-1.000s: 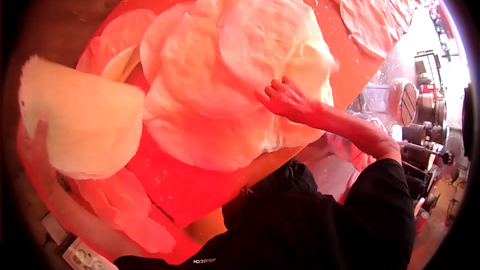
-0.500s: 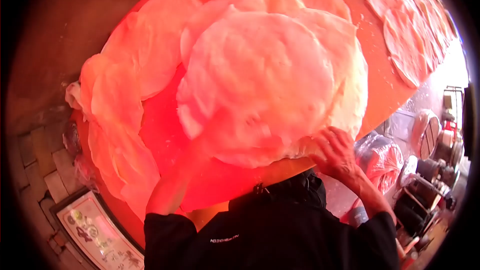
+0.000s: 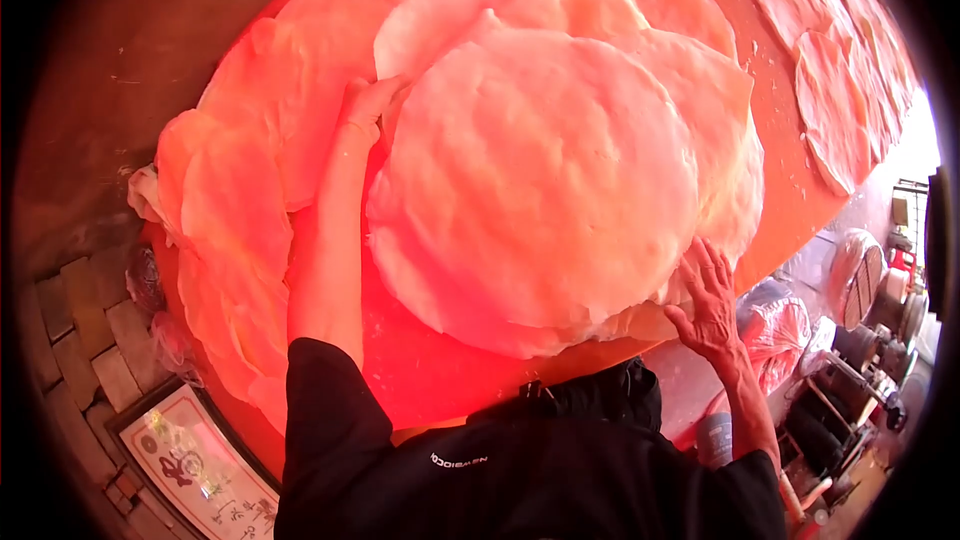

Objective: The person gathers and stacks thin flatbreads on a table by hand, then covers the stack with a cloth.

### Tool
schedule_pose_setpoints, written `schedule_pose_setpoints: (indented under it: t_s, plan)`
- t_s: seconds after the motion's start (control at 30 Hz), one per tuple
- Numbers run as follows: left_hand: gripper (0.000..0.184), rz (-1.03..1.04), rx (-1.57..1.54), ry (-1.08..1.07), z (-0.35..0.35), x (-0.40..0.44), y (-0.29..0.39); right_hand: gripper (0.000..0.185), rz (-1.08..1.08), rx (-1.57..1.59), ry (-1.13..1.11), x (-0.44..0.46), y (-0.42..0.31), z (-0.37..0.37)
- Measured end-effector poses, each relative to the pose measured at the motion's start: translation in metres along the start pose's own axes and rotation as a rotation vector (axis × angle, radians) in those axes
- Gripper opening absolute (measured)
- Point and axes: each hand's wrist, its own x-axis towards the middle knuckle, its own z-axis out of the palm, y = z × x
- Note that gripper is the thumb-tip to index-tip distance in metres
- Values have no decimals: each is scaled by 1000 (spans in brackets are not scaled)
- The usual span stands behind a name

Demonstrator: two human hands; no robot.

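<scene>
A stack of large, round, thin dough sheets (image 3: 540, 190) lies on the red-lit table, the top one broad and slightly bumpy. My left hand (image 3: 372, 105) is at the upper left edge of the stack, its fingers closed on the rim of a dough sheet and their tips partly hidden. At the lower right edge, my right hand (image 3: 708, 300) rests with fingers spread against the dough's side. Left of my left arm, more overlapping dough sheets (image 3: 235, 200) run down the table's side.
Further thin dough sheets (image 3: 835, 100) lie at the far right of the table (image 3: 780, 210). Beyond its right edge are a plastic-wrapped bundle (image 3: 775, 330) and cluttered equipment. A framed panel (image 3: 195, 460) stands at lower left, near paving bricks (image 3: 125, 345).
My left hand has moved from the near side of the stack up to its left edge. My right hand has shifted slightly right, its fingers now more spread. The view has moved a little.
</scene>
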Motion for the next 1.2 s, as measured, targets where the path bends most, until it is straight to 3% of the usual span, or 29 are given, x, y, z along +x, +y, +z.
schedule_pose_setpoints:
  t_s: [0.07,0.13,0.17,0.23,0.27,0.33,0.37,0.47,0.53,0.57,0.63,0.67,0.73,0.87,0.93,0.97,1.07,1.13,1.2]
  plan:
    - [26,-34,-81,-20,-1,8,-2,67,-7,118,78,-3,6,-5]
    - [22,76,424,172,1,11,0,61,-8,113,146,-7,7,-16]
    - [22,77,426,170,2,11,-1,58,55,112,203,-9,9,-20]
    - [22,491,777,304,3,11,-8,52,163,111,295,-11,10,-28]
    - [22,492,781,303,1,25,-17,49,194,110,306,-12,10,-31]
    - [26,239,538,155,-5,53,-21,47,206,113,309,-19,13,-29]
    - [26,240,544,164,-6,53,-20,47,200,121,311,-23,11,-28]
    - [34,160,752,229,12,43,8,44,193,100,298,-32,10,-23]
    - [51,77,1103,273,23,25,29,42,208,158,254,-41,14,-17]
    - [51,80,1106,280,22,28,29,39,212,169,257,-44,16,-15]
    - [52,335,1026,474,20,36,15,39,213,156,264,-49,19,-11]
    - [52,333,1032,474,10,51,4,39,215,136,268,-51,21,-9]
    - [50,141,550,210,-9,81,-2,38,230,132,268,-53,24,-8]
    - [40,24,319,50,-19,88,-3,35,253,149,288,-49,33,-13]
    - [32,-32,150,-236,-25,88,2,35,281,125,298,-51,37,-15]
    - [32,-34,148,-263,-17,71,13,34,265,133,312,-51,41,-15]
    - [27,48,24,-393,-9,15,45,33,281,131,346,-49,47,-19]
    - [38,289,238,-234,-16,8,54,32,257,134,357,-45,49,-23]
    - [36,334,206,-267,-17,-8,76,32,264,107,370,-48,51,-33]
